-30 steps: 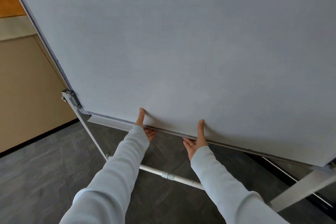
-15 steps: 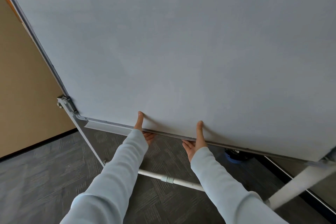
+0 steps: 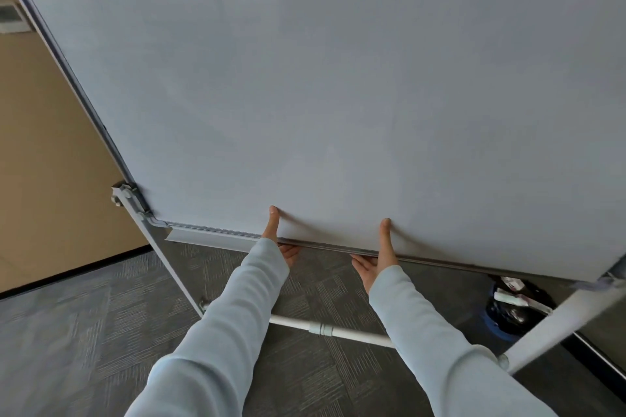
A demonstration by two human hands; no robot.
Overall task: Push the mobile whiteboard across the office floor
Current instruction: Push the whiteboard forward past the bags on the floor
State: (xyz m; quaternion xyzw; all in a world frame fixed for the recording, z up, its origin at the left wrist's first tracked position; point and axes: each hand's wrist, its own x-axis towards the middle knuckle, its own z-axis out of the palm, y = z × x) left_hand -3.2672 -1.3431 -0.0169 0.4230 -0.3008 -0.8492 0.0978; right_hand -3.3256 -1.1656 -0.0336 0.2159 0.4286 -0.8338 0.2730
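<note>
The whiteboard (image 3: 338, 95) stands upright on the carpeted floor (image 3: 84, 332), face toward the person, its long axis running left to right and sloping down to the right. The left hand (image 3: 279, 240) and right hand (image 3: 379, 256) clamp its bottom edge, thumbs on the face, fingers underneath. Since half a second ago, a dark bin (image 3: 511, 311) has come further into view beneath the right corner, beside the white leg (image 3: 562, 322).

An office: grey carpet tiles (image 3: 84, 332), tan wall (image 3: 44, 162) (black baseboard), rolling whiteboard (image 3: 338, 78).
</note>
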